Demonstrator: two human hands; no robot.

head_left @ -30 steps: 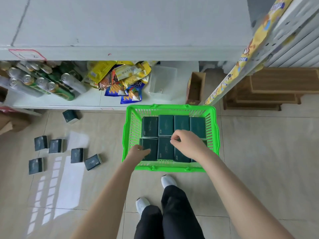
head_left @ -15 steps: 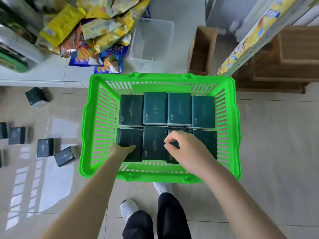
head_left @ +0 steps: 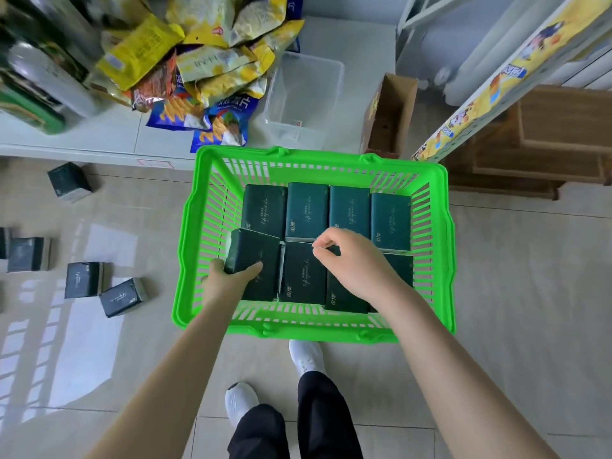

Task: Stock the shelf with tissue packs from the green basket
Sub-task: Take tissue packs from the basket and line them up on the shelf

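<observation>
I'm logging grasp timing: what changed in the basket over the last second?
The left hand has gripped the near-left pack and raised it out of its row. The right hand stays pinching the third near pack. The far row of four packs, the green basket and the loose packs on the floor have not moved.

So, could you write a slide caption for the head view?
Left hand grips a tilted tissue pack in the green basket; right hand pinches a second pack.

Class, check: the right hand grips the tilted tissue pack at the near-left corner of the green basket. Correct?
No. The head view shows the left hand gripping the tilted tissue pack at the near-left corner of the green basket.
</observation>
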